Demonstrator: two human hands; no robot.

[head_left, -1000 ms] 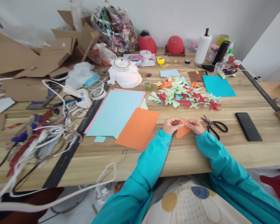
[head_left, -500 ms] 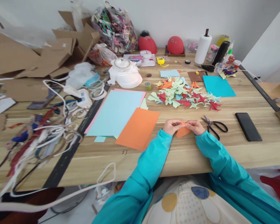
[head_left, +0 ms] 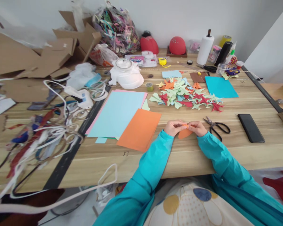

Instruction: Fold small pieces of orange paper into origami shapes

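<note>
Between my two hands is a small piece of orange paper (head_left: pixel 185 133), pinched along its upper edge. My left hand (head_left: pixel 173 127) grips its left side with thumb and fingers, and my right hand (head_left: pixel 198 128) grips the right side. The fingers cover part of the paper's top. Just right of my right hand lie black-handled scissors (head_left: pixel 218 126) with their blades apart. Left of my left hand rests a larger orange sheet (head_left: pixel 140 129), overlapping a stack of light blue and pink sheets (head_left: pixel 120 110). Beyond my hands spreads a pile of folded paper cranes (head_left: pixel 181 92) in green, red and orange.
A black phone (head_left: pixel 251 128) lies at the right. A turquoise sheet (head_left: pixel 221 87) sits beyond it. White cords (head_left: pixel 54 135) and cardboard (head_left: pixel 35 62) crowd the left side. Along the back stand a red pincushion (head_left: pixel 177 45) and a white roll (head_left: pixel 205 49).
The lower part of the small orange paper looks more rounded than before, as if bent. Both hands keep nearly the same place and grip.
</note>
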